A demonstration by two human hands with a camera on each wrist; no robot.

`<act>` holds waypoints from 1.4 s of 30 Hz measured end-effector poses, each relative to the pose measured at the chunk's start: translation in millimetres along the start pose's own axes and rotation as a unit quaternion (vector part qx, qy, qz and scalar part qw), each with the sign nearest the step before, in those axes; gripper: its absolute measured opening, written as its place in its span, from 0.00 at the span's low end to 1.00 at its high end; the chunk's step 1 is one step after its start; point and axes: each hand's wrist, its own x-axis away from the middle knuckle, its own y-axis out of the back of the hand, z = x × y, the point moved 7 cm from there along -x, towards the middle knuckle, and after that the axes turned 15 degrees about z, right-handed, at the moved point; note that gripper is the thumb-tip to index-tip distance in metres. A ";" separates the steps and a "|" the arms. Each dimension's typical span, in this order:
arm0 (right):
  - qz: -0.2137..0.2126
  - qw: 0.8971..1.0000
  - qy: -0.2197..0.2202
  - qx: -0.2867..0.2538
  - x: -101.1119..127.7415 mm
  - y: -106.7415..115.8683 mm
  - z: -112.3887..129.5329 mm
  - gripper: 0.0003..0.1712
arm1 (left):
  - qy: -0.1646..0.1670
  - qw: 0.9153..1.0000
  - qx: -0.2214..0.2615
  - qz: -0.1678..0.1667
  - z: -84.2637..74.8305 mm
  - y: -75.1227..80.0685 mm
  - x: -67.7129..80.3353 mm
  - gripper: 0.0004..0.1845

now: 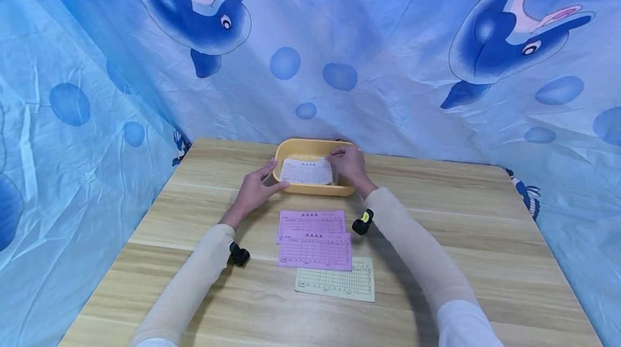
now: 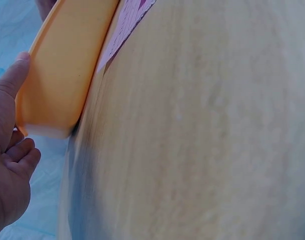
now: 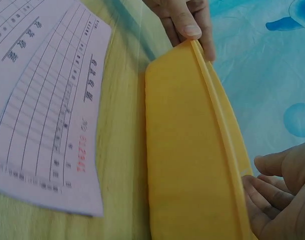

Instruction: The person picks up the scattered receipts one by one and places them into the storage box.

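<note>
Near the middle of the head view, a shallow yellow plastic tray (image 1: 310,189) sat on the pale wood-grain surface (image 1: 461,239), toward its far edge. A white printed form sheet (image 1: 306,171) lay across the tray's opening, seemingly on top of a stack, though the view was too distant to be sure what lay beneath.

The left hand (image 1: 253,189) rested against the tray's left end, its thumb on the rim and its fingers loosely curved along the outside wall, steadying rather than clamping; the left wrist view showed the thumb laid flat on the orange-yellow wall with the other fingers relaxed. The right hand (image 1: 348,165) reached over the tray's right end, its fingertips pinching or pressing the white sheet's right edge; I could not tell which from these frames.

Lower in the frame, between the forearms, two pink printed forms (image 1: 314,240) lay overlapping on the surface, and one pale yellow printed form (image 1: 336,280) lay just below them, partly tucked under the lower pink one.

Judging by this layout, three sheets were already out of the tray and sorted by colour, the white one was in hand, and whatever remained in the tray was still to be dealt with.

A blue dolphin-print cloth (image 1: 388,45) hung behind.
</note>
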 end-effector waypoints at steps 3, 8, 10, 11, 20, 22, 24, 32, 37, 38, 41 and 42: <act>0.005 1.000 0.002 -0.006 2.5 6.5 -1.7 0.11 | 0.000 1.000 -0.003 -0.002 0.8 -0.1 -0.5 0.49; 0.033 0.998 0.004 -0.046 13.6 18.4 0.0 0.14 | 0.003 1.000 -0.002 -0.001 2.7 0.5 -0.4 0.50; 0.043 0.997 0.011 -0.067 22.0 23.6 4.0 0.15 | 0.003 1.000 -0.001 0.000 2.2 0.8 -0.2 0.50; 0.047 0.996 0.017 -0.073 26.6 26.3 6.3 0.16 | 0.005 1.000 -0.002 0.000 1.9 1.0 -0.1 0.50; 0.061 0.995 0.058 -0.061 74.2 45.3 16.3 0.22 | 0.010 1.000 -0.005 0.006 -1.9 1.0 -2.3 0.49; 0.063 0.994 0.062 -0.060 84.5 47.5 15.5 0.24 | 0.010 1.000 -0.007 0.007 -1.9 1.0 -2.3 0.49; 0.061 0.995 0.065 -0.051 94.1 49.2 14.3 0.25 | 0.010 1.000 -0.007 0.006 -1.8 1.1 -2.1 0.49; 0.056 0.995 0.068 -0.045 126.5 44.4 -2.8 0.22 | 0.011 1.000 0.004 0.008 -0.6 0.4 -1.2 0.50; 0.063 0.994 0.076 -0.043 139.7 29.6 -22.4 0.20 | 0.009 1.000 0.011 0.003 0.4 -0.1 -0.7 0.50; 0.067 0.994 0.076 -0.045 141.8 26.0 -26.2 0.19 | 0.009 1.000 0.012 0.003 0.5 -0.1 -0.6 0.50; 0.080 0.993 0.074 -0.055 147.6 15.5 -37.5 0.18 | 0.009 1.000 0.012 0.003 0.5 -0.4 -0.4 0.49; 0.084 0.992 0.071 -0.058 149.4 12.3 -40.7 0.19 | 0.010 1.000 0.010 0.004 0.4 -0.6 -0.4 0.49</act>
